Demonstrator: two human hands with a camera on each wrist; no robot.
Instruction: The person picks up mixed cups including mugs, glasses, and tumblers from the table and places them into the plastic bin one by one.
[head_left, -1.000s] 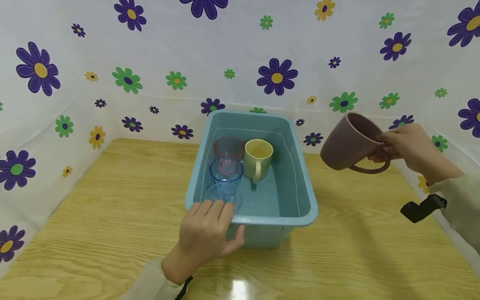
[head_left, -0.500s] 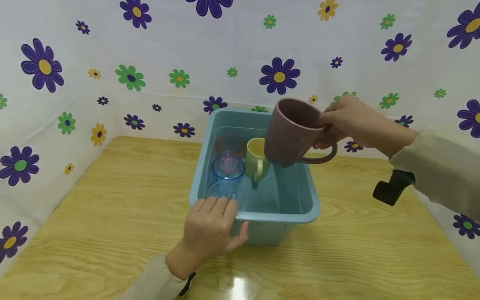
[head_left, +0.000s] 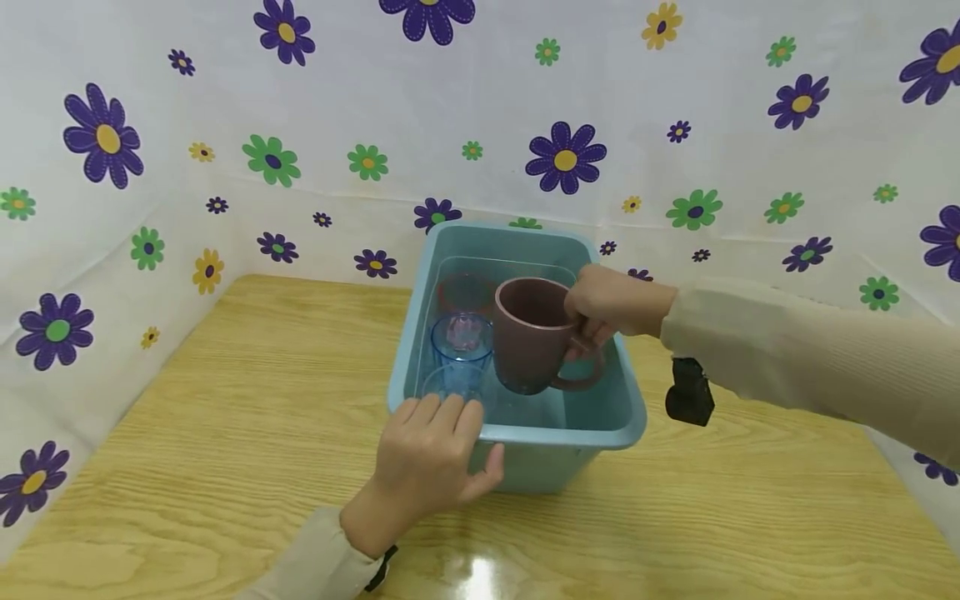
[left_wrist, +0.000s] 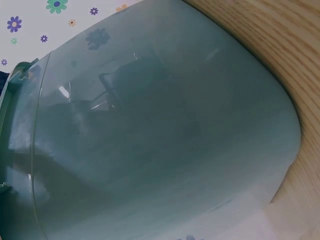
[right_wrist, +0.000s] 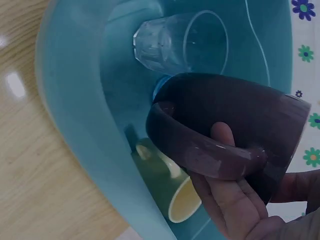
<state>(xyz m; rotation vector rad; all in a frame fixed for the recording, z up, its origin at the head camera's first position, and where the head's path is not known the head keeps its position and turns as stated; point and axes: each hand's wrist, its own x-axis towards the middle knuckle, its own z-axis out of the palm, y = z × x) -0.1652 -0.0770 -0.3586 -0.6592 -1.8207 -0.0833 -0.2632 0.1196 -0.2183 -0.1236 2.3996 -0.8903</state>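
Observation:
My right hand [head_left: 618,302] grips a mauve mug [head_left: 528,350] at its handle and rim. The mug hangs upright inside the light-blue plastic tub [head_left: 562,437]. Fingers of my left hand [head_left: 431,454] curl over the tub's front rim, with the thumb outside. Along the tub's left side stand a clear glass [head_left: 453,382], a blue glass [head_left: 461,354] and a red-rimmed glass [head_left: 465,292]. A yellow mug [right_wrist: 157,182] shows in the right wrist view. In the head view the mauve mug hides it. Only the tub's outer wall [left_wrist: 150,125] fills most of the left wrist view.
The tub stands on a wood-grain table [head_left: 247,433]. White cloth [head_left: 480,100] printed with flowers hangs behind and at both sides. A black strap device [head_left: 688,392] sits at my right wrist.
My right hand has carried the mauve mug leftward from beyond the tub's right side, then down into the tub. The left hand has kept its hold on the rim.

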